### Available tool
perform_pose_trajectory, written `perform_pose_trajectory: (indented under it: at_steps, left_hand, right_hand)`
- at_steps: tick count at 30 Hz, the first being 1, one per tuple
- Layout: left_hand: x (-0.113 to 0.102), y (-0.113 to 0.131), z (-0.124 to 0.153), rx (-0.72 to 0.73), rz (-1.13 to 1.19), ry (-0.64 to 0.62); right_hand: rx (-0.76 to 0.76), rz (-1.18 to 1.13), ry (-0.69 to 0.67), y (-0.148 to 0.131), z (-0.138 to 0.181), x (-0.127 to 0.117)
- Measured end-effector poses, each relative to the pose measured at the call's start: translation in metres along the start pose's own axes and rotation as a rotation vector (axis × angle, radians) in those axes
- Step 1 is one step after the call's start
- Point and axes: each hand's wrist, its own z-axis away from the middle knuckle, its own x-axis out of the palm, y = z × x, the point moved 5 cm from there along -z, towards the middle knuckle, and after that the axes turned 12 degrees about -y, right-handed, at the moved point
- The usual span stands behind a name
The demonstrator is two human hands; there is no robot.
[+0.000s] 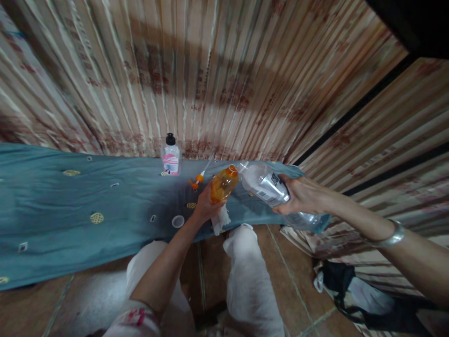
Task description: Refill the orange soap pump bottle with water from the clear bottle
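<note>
My left hand is wrapped round a small orange bottle, tilted with its open neck up to the right, and a white cloth or tissue hangs under the same hand. My right hand grips a large clear plastic bottle tipped on its side. The clear bottle's mouth sits right at the orange bottle's neck. Both are held above a blue-grey cloth spread on the floor.
On the cloth stand a small clear bottle with a pink label and black cap, an orange pump top with its tube and a white cap. Striped curtains hang behind. A dark bag lies at the right on the tiled floor.
</note>
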Motion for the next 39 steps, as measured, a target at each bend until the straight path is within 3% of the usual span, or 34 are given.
perform_pose_trajectory:
  at_steps: [39]
  left_hand:
    - [-0.0016,0.0056,0.0016,-0.021,0.008,0.009]
  right_hand:
    - [-0.013,0.014,0.013,0.0002,0.0015,-0.0013]
